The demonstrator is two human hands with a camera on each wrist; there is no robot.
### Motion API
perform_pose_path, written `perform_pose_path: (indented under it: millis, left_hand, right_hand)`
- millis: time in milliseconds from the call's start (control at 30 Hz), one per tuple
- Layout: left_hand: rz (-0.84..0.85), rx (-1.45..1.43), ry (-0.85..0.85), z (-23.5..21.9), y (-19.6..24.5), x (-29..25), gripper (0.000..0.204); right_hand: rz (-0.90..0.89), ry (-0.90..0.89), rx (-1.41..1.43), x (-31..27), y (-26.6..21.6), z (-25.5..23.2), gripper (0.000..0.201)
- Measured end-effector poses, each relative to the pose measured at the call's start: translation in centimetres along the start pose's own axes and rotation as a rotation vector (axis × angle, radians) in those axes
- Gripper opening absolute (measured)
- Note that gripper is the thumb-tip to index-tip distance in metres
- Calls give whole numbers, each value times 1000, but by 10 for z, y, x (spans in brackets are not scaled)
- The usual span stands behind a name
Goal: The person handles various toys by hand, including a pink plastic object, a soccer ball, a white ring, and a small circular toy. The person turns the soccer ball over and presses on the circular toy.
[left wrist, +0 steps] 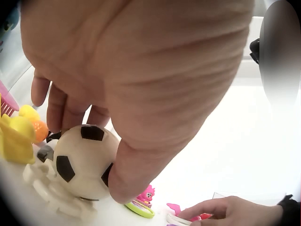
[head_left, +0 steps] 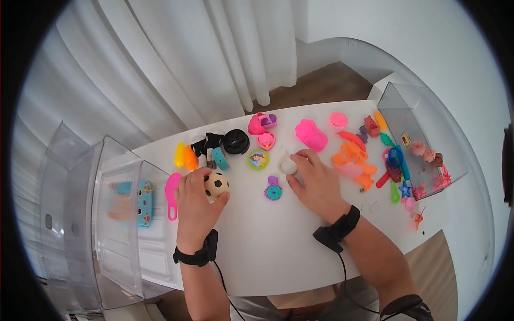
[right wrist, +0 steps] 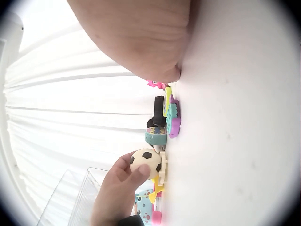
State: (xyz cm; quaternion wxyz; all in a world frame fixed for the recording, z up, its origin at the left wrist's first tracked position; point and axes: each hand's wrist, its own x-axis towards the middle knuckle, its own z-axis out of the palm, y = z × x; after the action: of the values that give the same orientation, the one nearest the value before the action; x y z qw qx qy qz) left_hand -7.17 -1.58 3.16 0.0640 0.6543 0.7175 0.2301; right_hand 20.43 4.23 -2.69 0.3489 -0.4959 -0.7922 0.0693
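Note:
A cream ball with black patches (head_left: 216, 184) is held by the left hand (head_left: 195, 208), thumb on its near side and fingers over its far side. Beneath the ball, in the left wrist view, lies a cream openwork piece (left wrist: 59, 197). The right hand (head_left: 317, 188) pinches a white ring (head_left: 287, 165) between thumb and fingers at the middle of the table. Between the hands are a purple and teal toy (head_left: 273, 191) and a round green-rimmed piece (head_left: 258, 159). In the right wrist view the right hand (right wrist: 141, 37) hides what its fingertips touch.
A black round piece (head_left: 236, 142), a teal piece (head_left: 220, 159) and pink toys (head_left: 311, 135) line the back. Orange pieces (head_left: 353, 163) and other small toys lie right, beside a clear bin (head_left: 415, 120). Clear drawers (head_left: 120, 235) and a pink paddle (head_left: 172, 190) stand left.

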Motion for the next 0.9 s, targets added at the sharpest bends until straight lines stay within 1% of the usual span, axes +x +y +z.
perform_pose_path:
  millis: [33,100,133,167,200,233,300,333,367,433,500,567,633,700,867,900]
  left_hand:
    - [6,5,-3,-3,1,2,65]
    - [-9,-493,-42,-9,3,6,52]
    - [-2,-486,-46,-9,5,5,52]
    - [-47,-758,-39,-7,7,2,51]
    - [-95,-1029,-32,-5,9,0,55]
    - [-92,-1023,-35,-3,12,1,55]
    - [-77,-1046,-119,4,19,2,70]
    - [-60,-1127,-125,4,30,4,61]
    - [-55,-1128,-134,4,40,7,61]
    - [62,-1061,-182,6,59,14,54]
    - [45,-1105,-229,21,61,24,56]
    - [181,-900,-222,31,73,31,60]
    - [216,-859,-228,43,78,39,64]
    - [324,-655,-183,52,81,46,67]
    - [277,-601,-214,58,96,48,64]
    - [317,-551,-192,62,97,49,64]
  right_hand:
    - [7,5,3,0,0,0,40]
    - [3,26,21,0,1,0,38]
    - [10,34,24,0,1,-1,38]
    - [21,20,28,0,1,-1,38]
    - [30,5,33,0,1,-1,38]
    - [34,9,37,0,1,1,38]
    - [23,35,43,-2,5,3,38]
    - [30,37,42,-2,5,2,38]
    - [35,38,41,-2,4,2,39]
    - [52,45,34,-2,3,1,41]
    - [76,63,67,-2,3,1,45]
    - [104,77,76,-2,4,-1,47]
    - [129,89,91,-2,5,-1,50]
    - [148,130,140,-3,7,2,51]
    - [166,144,171,-3,8,2,49]
    - [159,158,178,-3,8,3,48]
